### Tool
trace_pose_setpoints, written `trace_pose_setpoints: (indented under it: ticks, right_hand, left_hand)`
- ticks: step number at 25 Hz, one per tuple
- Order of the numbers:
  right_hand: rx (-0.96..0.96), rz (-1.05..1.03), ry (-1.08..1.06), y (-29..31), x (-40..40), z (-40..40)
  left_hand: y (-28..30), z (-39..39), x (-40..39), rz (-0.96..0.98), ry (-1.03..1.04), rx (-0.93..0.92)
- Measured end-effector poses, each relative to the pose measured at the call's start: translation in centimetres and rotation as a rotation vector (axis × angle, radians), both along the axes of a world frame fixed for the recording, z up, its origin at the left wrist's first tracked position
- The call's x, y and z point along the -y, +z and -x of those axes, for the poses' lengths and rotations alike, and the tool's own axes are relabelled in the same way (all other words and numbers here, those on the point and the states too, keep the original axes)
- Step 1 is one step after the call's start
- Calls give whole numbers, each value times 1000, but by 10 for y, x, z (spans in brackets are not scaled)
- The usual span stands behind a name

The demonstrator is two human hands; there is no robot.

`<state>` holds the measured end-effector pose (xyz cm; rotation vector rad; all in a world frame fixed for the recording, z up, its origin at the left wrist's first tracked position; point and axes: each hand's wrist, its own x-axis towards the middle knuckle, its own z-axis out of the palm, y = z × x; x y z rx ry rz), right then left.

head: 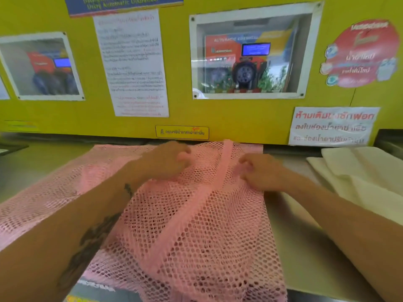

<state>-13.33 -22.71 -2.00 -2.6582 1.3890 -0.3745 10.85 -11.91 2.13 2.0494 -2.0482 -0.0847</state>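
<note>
A pink mesh laundry bag [196, 225] lies spread over the grey counter [305, 258], reaching from the front edge to the yellow wall. A solid pink band [222, 168] runs diagonally across the mesh. My left hand [168, 160] rests on the bag's far part with its fingers curled into the mesh left of the band. My right hand [259, 171] lies on the mesh just right of the band, fingers bent and pinching the netting. Both hands are blurred, so the grips are not sharp.
Folded white cloths [359, 177] lie on the counter at the right. A yellow wall panel [218, 114] with paper notices, stickers and two windows onto dispenser machines [248, 55] stands right behind the bag. A dark object sits at the far left edge [11, 147].
</note>
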Motion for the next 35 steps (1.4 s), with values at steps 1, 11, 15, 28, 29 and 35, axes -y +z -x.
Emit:
trace_pose_setpoints:
  ticks: [1,11,15,28,29,35]
  right_hand:
    - [27,8,25,-3,-1,-2]
    - [157,-116,10,46,25,-23]
    - [-242,-142,-45,16,33,-50]
    - [-314,-188,210,-8,4,-74]
    - [-329,-204,201,-7,3,-71]
    - [-383,-162,254,56,-21,-85]
  left_hand:
    - [-8,-7,5,-55,59,56]
    - [10,-46,27,530,289,-535]
    - [-22,-60,38,142,276,-222]
    - [12,-71,19,377,240,-335]
    - [21,-81,15,432,277,-319]
    - [34,-161,-29,594,353,-285]
